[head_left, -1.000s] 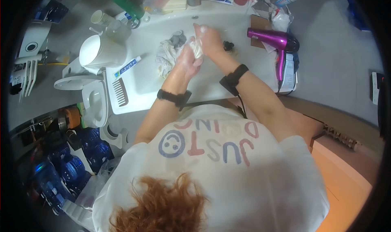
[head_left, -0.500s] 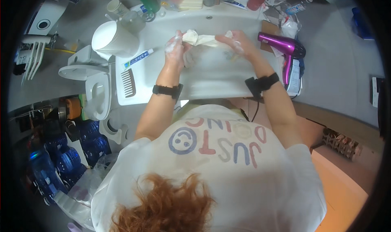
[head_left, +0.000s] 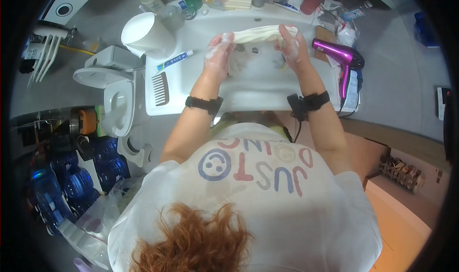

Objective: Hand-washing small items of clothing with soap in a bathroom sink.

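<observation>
A wet, cream-white cloth (head_left: 258, 34) is stretched between my two hands above the white sink basin (head_left: 267, 97). My left hand (head_left: 220, 54), with suds on it, is closed round the cloth's left end. The other end is gripped by my right hand (head_left: 292, 47), also sudsy. Beneath the cloth, cloudy water with more cloth (head_left: 239, 64) in it shows in the basin. What kind of cloth it is, I cannot make out. Each wrist wears a black strap.
Left on the sink rim lie a toothpaste tube (head_left: 174, 60), a brown comb (head_left: 160, 89) and a white bucket (head_left: 148, 35). A purple hair dryer (head_left: 342, 57) rests at the right. Bottles line the back edge. A toilet (head_left: 117, 100) stands further left.
Both hands have risen a little, away from me, and the cloth is now pulled into a longer, tauter band. The whole view has shifted slightly.
</observation>
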A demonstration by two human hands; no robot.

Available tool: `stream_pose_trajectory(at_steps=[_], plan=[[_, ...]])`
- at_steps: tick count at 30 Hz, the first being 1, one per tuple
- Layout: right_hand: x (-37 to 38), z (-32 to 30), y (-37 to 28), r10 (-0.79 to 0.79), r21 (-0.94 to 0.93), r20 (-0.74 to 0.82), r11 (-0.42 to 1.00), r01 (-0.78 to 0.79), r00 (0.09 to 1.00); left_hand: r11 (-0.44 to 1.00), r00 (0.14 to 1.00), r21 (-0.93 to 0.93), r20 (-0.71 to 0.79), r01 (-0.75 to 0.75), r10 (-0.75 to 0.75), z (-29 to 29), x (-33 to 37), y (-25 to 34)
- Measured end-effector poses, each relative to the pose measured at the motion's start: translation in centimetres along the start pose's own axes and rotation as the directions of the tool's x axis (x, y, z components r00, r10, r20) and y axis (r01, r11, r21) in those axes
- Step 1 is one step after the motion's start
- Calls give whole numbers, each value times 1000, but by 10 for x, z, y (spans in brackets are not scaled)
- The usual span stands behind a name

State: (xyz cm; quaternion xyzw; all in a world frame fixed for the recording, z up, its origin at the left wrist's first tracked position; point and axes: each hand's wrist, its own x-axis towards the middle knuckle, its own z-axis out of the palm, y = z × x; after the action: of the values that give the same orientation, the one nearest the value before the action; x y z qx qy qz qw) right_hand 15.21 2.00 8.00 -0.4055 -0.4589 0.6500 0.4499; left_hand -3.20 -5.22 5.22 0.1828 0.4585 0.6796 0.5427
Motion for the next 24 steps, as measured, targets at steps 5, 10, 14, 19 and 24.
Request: stream_pose_trajectory(at_steps=[5,10,14,19,24], plan=[[-12,9,6,123,227,39,965,-129,992,943,988,-300,5,146,-151,6,-9,3],[-25,51,33,-533,-419,199,712,563,822,807,893,-401,69,433,-445,18,-8,-5],[-32,55,37,-439,-696,441,383,607,783,816,834,-246,-48,523,-550,46,-27,-21],[4,43,82,-214,-907,284,256,334,935,853,853,75,-125,517,-506,34,-7,-51],[11,24,74,-228,-851,293,381,362,928,895,895,-22,21,446,-446,22,-3,-51]])
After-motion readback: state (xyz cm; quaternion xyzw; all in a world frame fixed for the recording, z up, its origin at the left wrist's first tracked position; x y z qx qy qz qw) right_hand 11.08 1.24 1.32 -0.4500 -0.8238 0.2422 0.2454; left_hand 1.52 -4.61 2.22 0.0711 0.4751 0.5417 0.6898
